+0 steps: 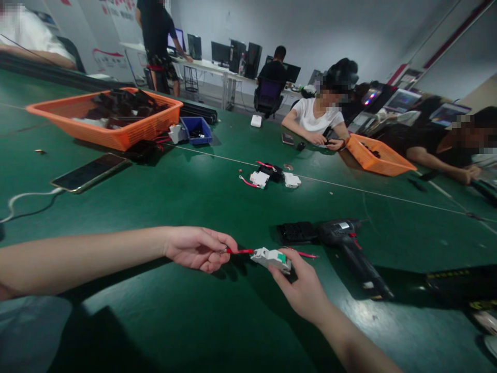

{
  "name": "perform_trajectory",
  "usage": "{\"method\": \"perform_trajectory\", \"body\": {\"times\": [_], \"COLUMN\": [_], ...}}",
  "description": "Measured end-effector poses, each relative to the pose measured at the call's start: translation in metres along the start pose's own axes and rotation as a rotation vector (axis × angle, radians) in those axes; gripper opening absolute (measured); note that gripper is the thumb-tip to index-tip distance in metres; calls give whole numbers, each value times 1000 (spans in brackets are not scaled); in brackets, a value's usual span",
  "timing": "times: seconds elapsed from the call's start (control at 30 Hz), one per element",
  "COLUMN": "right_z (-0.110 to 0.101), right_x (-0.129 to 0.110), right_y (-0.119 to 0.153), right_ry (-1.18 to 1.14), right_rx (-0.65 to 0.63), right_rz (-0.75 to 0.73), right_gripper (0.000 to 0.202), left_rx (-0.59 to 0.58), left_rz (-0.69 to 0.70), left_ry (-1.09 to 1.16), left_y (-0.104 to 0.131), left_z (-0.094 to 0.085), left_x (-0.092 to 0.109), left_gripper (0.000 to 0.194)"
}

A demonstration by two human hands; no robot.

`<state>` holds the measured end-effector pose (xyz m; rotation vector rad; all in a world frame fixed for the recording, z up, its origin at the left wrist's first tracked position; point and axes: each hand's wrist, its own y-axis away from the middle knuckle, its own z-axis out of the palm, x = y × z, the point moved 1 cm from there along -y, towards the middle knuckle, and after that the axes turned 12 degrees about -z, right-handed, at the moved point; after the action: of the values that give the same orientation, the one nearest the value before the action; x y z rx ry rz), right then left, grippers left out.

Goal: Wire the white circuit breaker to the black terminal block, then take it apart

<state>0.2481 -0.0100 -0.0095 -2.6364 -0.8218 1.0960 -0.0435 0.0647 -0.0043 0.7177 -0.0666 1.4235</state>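
The room is dim, its grey wall (291,31) dull, while the green worktop (174,207) catches pale glare at lower left and lower right, apparently from overhead. Soft shadows lie below the hands (298,285). Fine detail on the white module (267,257) is soft; wide-angle distortion stretches the edges; faces are pixelated.

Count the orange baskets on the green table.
2. One orange basket is on the left, holding black parts, near a blue bin; the other basket is on the right, beside a person in a white top. No third shows.
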Motion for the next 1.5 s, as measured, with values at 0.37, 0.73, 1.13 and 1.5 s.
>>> {"method": "perform_trajectory", "body": {"times": [0.37, 0.73, 1.13, 1.5], "right_z": [-2, -3, -3, -4], "right_x": [-6, -7, -7, -10], "right_y": [0, -1, -2, -4], "right_ry": [22, 52, 37, 33], "right_rx": [-80, -76, -108, -106], "right_rz": [-104, -135, -185, -226], "right_gripper": [19, 19, 20, 21], "left_rx": [-56, -32, 14, 56], "left_rz": [-28, -15, 14, 6], "left_ry": [92, 51, -67, -67], "left_y": [-1, -2, -4, -3], "left_z": [-3, -1, 0, -1], "left_x": [3, 3, -1, -2], "left_gripper": [25, 28, 33, 35]}}
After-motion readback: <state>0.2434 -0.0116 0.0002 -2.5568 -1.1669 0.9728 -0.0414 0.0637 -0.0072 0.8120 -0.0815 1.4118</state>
